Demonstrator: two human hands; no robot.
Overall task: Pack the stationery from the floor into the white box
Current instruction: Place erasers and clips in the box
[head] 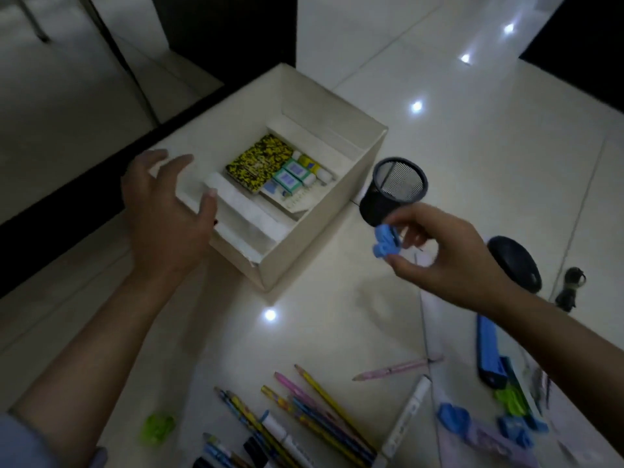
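Nearest, coloured pencils (314, 410) and white markers (407, 417) lie loose on the glossy floor (337, 309). Above them the right hand (449, 261) pinches a small blue plastic clip (386, 243) in its grip, with the white box (304, 211) up and to its left. The left hand (165, 211), fingers relaxed, rests on the box's near rim; inside lie a yellow-and-black speckled notebook (258, 162) and small green packets (292, 175).

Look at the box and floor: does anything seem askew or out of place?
Yes. The black mesh cup right of the white box tilts, its mouth facing the camera. The pencils lie scattered at angles on the floor.
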